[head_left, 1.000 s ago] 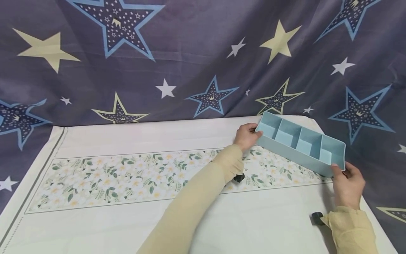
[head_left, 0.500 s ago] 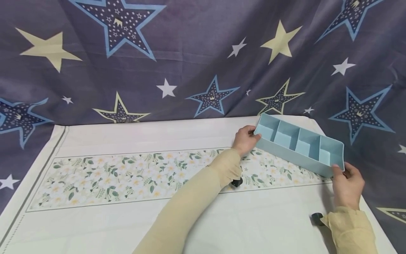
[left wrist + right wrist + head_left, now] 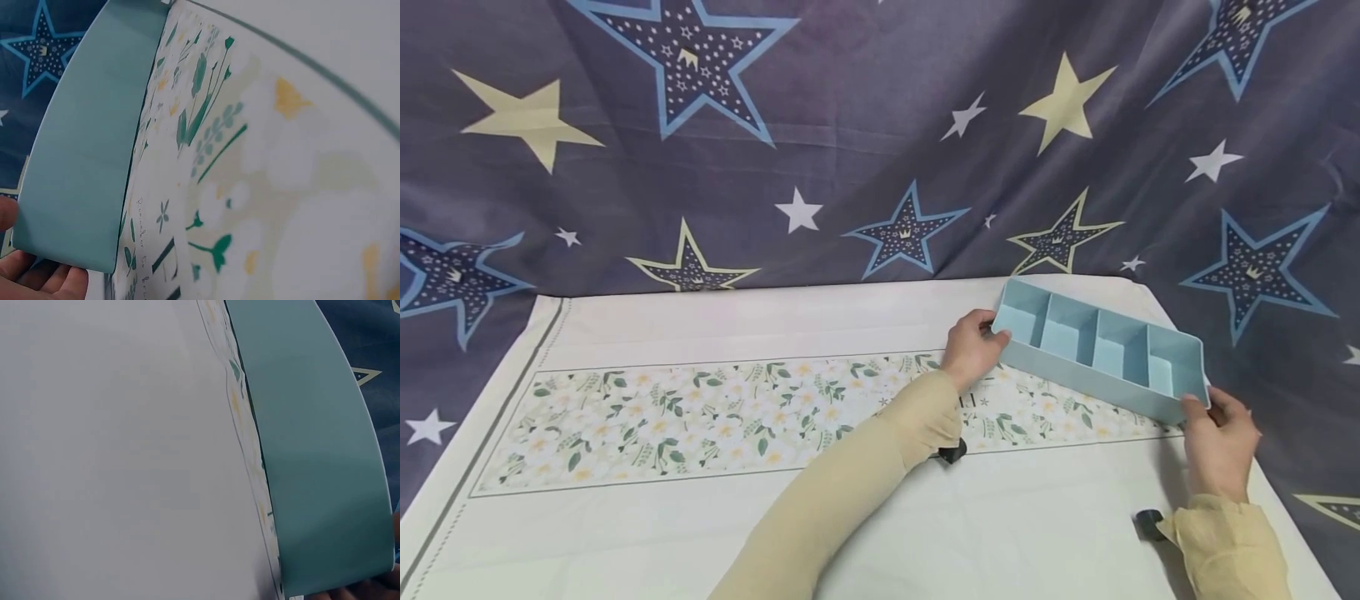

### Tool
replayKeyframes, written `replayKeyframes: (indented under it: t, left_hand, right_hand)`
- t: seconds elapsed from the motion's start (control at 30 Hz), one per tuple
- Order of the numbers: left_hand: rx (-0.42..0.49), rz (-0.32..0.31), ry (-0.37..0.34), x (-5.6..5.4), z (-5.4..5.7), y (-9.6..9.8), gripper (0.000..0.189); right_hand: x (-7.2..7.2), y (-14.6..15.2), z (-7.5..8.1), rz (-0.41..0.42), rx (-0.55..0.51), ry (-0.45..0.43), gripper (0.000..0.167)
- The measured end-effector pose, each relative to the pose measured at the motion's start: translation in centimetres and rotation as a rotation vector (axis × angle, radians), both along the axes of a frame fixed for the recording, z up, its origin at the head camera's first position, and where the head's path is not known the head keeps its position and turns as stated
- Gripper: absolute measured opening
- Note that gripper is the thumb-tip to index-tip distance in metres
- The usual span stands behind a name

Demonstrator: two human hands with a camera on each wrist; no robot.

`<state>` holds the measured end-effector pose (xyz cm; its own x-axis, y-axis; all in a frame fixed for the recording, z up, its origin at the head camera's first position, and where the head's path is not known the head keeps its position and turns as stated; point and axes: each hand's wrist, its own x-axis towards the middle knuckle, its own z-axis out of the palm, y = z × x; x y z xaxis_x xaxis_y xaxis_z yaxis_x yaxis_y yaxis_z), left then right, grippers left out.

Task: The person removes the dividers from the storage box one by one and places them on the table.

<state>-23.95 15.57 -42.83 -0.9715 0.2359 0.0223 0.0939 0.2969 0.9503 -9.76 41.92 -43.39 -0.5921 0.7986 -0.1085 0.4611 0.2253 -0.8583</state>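
A light blue storage box (image 3: 1090, 379) with several open compartments stands at a slant on the right of the table; no contents show in it. The left hand (image 3: 973, 352) grips its left end, thumb on the front side near the rim. At the opposite end, the right hand (image 3: 1221, 442) holds the near right corner, its thumb at the rim and fingers round the end wall. The left wrist view shows the box's long side (image 3: 81, 144) with fingertips curled under its end. In the right wrist view the side (image 3: 319, 456) fills the right, fingers partly visible below.
The table carries a white cloth (image 3: 1030, 525) with a floral printed band (image 3: 700, 417) running across it. A dark curtain with stars (image 3: 850, 108) hangs behind and down the right side. Small black devices sit at both wrists, one at the left cuff (image 3: 952, 451).
Both hands keep their hold on the box. It has shifted slightly left and toward the person, its left end most, and the left hand has moved with it.
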Motion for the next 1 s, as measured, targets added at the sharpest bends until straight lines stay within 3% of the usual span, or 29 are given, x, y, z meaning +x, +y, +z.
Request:
replayKeyframes:
  t: [0.2, 0.53, 0.77, 1.0]
  left_hand:
    - [0.02, 0.011, -0.002, 0.4, -0.3, -0.8, 0.038]
    - [-0.021, 0.011, 0.075, 1.2, -0.4, -2.2, 0.038]
    - [0.053, -0.016, 0.049, 2.0, -0.7, -3.2, 0.039]
    - [0.087, -0.006, 0.029, 2.5, -0.9, -4.1, 0.04]
  right_hand:
    - [-0.1, -0.4, -0.1, 0.005, 0.023, 0.006, 0.057]
    - [-0.2, -1.3, -0.1, 0.046, 0.08, 0.036, 0.052]
    - [0.0, -1.7, -0.4, 0.062, 0.087, 0.041, 0.051]
    - [0.1, -2.3, -0.5, 0.089, 0.108, 0.054, 0.049]
